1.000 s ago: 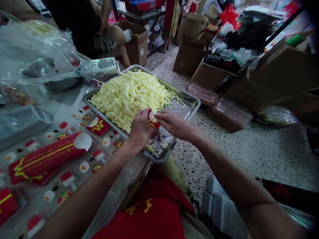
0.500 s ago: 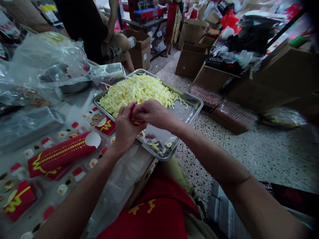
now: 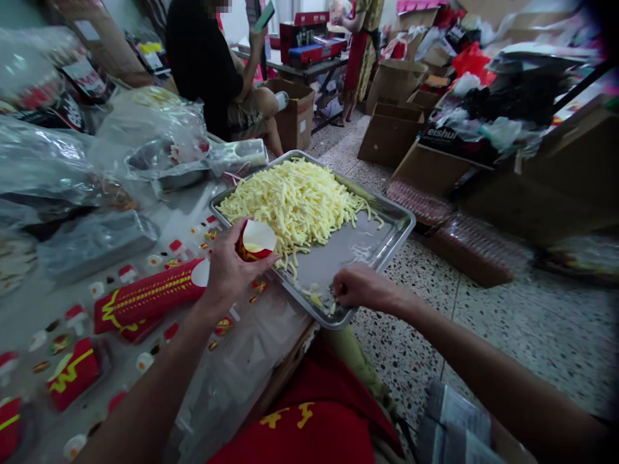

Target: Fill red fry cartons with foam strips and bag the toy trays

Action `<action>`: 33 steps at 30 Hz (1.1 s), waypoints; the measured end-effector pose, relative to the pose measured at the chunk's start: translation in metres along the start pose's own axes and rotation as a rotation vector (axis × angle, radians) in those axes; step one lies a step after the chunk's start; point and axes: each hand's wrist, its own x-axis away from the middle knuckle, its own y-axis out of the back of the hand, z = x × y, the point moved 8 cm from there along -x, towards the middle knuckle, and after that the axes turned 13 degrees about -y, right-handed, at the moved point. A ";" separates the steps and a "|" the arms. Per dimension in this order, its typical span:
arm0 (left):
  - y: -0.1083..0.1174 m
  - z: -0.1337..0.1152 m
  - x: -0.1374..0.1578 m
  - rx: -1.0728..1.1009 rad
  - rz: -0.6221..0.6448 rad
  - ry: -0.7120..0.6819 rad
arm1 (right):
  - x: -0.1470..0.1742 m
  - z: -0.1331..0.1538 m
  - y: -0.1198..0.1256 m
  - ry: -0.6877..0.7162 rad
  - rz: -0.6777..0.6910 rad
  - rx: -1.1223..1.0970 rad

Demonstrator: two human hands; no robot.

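My left hand (image 3: 231, 263) is wrapped round a small red fry carton (image 3: 260, 240) with yellow markings, its white inside facing up. It holds the carton over the near left edge of a metal tray (image 3: 333, 259). A heap of pale yellow fry-shaped sticks (image 3: 294, 196) fills the tray's far left part. My right hand (image 3: 362, 287) is low over the tray's near right corner, fingers curled in, beside a few small scraps (image 3: 316, 298). Whatever its fingertips pinch, if anything, is hidden. Left of my left arm lies a stack of nested red cartons (image 3: 149, 296).
A single red carton (image 3: 72, 374) lies on the plastic-covered table (image 3: 261, 341). Plastic bags (image 3: 155, 135) crowd the table's far left. Behind the tray a seated person (image 3: 203, 71) holds a phone. Cardboard boxes (image 3: 391, 132) stand on the speckled floor to the right.
My right hand has left the carton and moved right and down to the tray's near corner. The carton, now opened out, stays in my left hand. The view has shifted somewhat.
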 end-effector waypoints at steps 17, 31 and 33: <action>0.031 0.019 0.022 -0.133 0.010 0.110 | -0.072 0.075 0.013 -0.296 -0.401 -0.048; 0.004 -0.002 0.064 -0.120 0.182 0.055 | -0.030 0.084 0.023 -0.094 -0.439 -0.763; 0.007 -0.007 0.077 -0.117 0.111 0.079 | -0.019 0.109 0.028 0.017 -0.525 -0.829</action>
